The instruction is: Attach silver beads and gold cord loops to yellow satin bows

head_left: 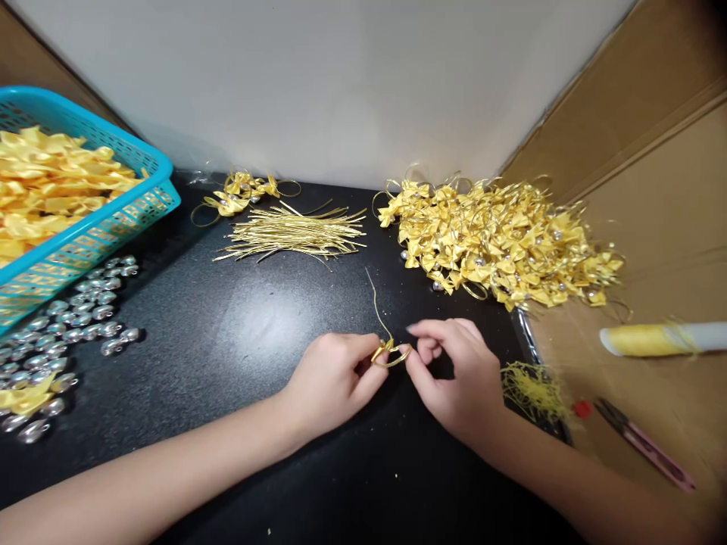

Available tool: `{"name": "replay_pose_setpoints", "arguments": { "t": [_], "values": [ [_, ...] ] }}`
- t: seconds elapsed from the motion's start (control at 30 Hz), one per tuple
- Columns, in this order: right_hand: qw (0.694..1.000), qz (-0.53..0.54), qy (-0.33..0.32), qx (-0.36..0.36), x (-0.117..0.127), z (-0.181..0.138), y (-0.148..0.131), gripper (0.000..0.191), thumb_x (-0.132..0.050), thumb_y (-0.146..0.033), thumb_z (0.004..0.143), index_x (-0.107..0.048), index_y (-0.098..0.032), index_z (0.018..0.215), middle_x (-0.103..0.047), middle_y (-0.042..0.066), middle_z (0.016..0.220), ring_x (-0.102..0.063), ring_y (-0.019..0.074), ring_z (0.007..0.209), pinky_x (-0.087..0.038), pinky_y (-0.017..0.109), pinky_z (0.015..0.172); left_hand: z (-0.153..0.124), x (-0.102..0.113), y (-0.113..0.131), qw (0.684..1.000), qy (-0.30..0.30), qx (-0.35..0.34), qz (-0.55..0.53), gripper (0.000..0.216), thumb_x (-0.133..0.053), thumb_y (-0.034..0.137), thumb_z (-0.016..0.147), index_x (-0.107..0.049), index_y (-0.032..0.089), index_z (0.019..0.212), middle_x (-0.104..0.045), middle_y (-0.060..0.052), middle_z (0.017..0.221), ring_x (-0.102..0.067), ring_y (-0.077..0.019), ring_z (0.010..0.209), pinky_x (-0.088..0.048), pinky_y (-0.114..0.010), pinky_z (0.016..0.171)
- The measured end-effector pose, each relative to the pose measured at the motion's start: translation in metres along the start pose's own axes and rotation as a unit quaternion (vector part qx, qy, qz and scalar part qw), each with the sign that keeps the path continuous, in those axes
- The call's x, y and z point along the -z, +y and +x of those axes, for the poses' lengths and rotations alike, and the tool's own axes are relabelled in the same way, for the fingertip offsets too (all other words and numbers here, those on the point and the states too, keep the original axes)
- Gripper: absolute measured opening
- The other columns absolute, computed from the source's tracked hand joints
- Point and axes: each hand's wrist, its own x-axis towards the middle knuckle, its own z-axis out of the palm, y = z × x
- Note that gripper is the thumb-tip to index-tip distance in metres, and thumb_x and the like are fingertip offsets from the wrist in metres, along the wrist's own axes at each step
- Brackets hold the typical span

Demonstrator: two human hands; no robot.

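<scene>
My left hand (339, 375) pinches a small gold cord loop (391, 363) between thumb and fingers. What else sits inside that pinch is mostly hidden by the fingers. From the top of the loop a thin yellow thread (375, 303) runs up and away over the black table. On the other side is my right hand (457, 371), its thumb tip against the loop's right edge. Its index finger is held apart from the thumb and the other fingers are curled; I see nothing gripped there.
Gold cord pieces (298, 233) lie at the back, beside a few finished bows (244, 193). A heap of looped bows (488, 242) fills the back right. Left are silver beads (85, 310) and a blue basket (85, 250) of ribbon bows. Thread scraps (531, 390), snips (647, 446) and a spool (641, 339) lie right.
</scene>
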Motion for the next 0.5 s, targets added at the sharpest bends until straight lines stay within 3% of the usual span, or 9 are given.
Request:
{"name": "replay_pose_setpoints", "arguments": {
  "t": [0.1, 0.13, 0.2, 0.3, 0.5],
  "values": [
    [0.999, 0.034, 0.001, 0.002, 0.004, 0.003, -0.003, 0.028, -0.063, -0.020, 0.084, -0.055, -0.019, 0.057, -0.048, -0.005, 0.045, -0.045, 0.0088, 0.045, -0.036, 0.027, 0.056, -0.001, 0.000, 0.000, 1.000, 0.001, 0.024, 0.000, 0.028, -0.048, 0.025, 0.085, -0.044, 0.016, 0.059, -0.042, 0.005, 0.049, -0.037, -0.0070, 0.046, -0.024, -0.021, 0.050],
    [0.999, 0.044, -0.019, 0.012, 0.005, 0.003, -0.005, 0.027, -0.063, -0.021, 0.085, -0.059, -0.019, 0.059, -0.051, -0.005, 0.045, -0.045, 0.0084, 0.044, -0.035, 0.027, 0.055, -0.001, 0.000, 0.000, 1.000, 0.000, 0.031, -0.002, 0.028, -0.049, 0.025, 0.085, -0.043, 0.016, 0.058, -0.041, 0.005, 0.049, -0.036, -0.0070, 0.046, -0.024, -0.021, 0.050],
    [0.997, 0.049, -0.057, 0.024, 0.004, 0.001, -0.006, 0.013, -0.059, -0.019, 0.088, -0.071, -0.019, 0.084, -0.061, -0.003, 0.053, -0.049, 0.0087, 0.045, -0.034, 0.027, 0.056, -0.001, -0.001, 0.000, 0.999, -0.003, 0.038, -0.005, 0.028, -0.049, 0.025, 0.085, -0.044, 0.016, 0.059, -0.042, 0.005, 0.049, -0.036, -0.0069, 0.046, -0.025, -0.021, 0.050],
    [0.997, 0.027, -0.078, 0.008, -0.001, -0.004, -0.003, 0.028, -0.053, -0.015, 0.090, -0.068, -0.014, 0.113, -0.070, 0.001, 0.065, -0.055, 0.0098, 0.049, -0.035, 0.029, 0.059, -0.002, -0.003, -0.001, 1.000, -0.007, 0.021, 0.009, 0.027, -0.046, 0.024, 0.087, -0.046, 0.017, 0.061, -0.045, 0.004, 0.051, -0.039, -0.0073, 0.046, -0.027, -0.021, 0.050],
    [0.993, 0.030, -0.096, -0.054, -0.010, -0.006, 0.005, 0.021, -0.055, -0.024, 0.092, -0.074, -0.018, 0.095, -0.076, 0.003, 0.075, -0.058, 0.0108, 0.050, -0.038, 0.029, 0.062, -0.007, -0.008, -0.003, 0.983, 0.021, -0.121, 0.139, 0.025, -0.041, 0.023, 0.091, -0.053, 0.018, 0.070, -0.053, 0.001, 0.056, -0.047, -0.0109, 0.049, -0.028, -0.024, 0.050]
  ]
}}
